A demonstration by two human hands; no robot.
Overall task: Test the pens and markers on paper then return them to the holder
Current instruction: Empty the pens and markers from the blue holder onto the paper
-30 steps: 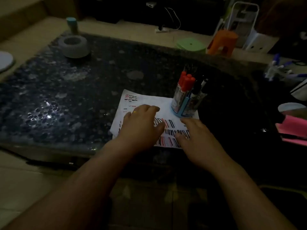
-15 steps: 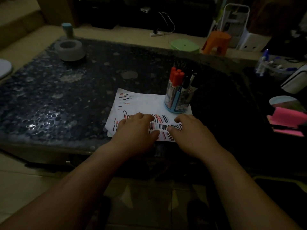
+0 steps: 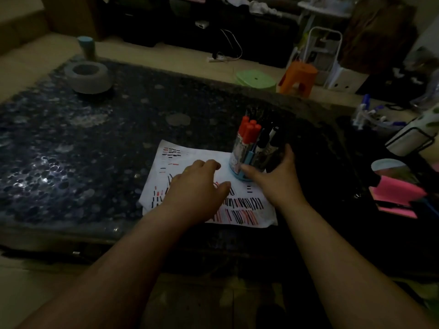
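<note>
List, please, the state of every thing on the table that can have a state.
paper, flat on the table, marked with red and black strokes.
holder, upright on the paper's far right corner, full.
red markers, capped, standing in the holder.
black markers, standing in the holder.
left hand, rests on the paper, fingers relaxed.
right hand, grips the holder from the right.
</note>
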